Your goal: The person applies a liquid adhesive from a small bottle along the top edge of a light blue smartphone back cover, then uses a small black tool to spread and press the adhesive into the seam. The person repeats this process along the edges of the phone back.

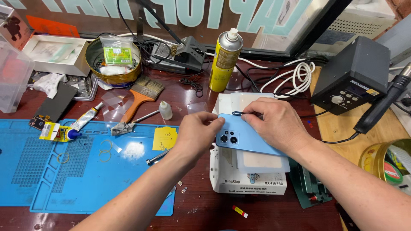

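Fingers of the left hand [198,133] pinch the upper left corner of a light blue phone [248,137], which lies back side up with its camera cluster just beside those fingertips. Fingers of the right hand [274,122] are clenched on a thin dark tool [240,114], whose tip meets the phone's upper edge between the 2 hands. Directly beneath the fingers, the phone rests tilted on the pale pad of a white heating machine [248,177], itself standing on the dark red tabletop [201,211]. Left of the left fingers lie a yellow note [165,138] and a metal screwdriver [156,157] on a blue work mat [64,179]; farther left on the mat are a small glue tube [84,119] and 2 rubber rings [105,150]. Beyond the fingers stand a yellow spray can [224,60], a small white dropper bottle [165,110], an orange-handled brush [141,96] and a round gold tin [113,60]. Right of the right fingers sit a coiled white cable [299,77] and a grey hot-air station [357,77] with its black handle [383,105].
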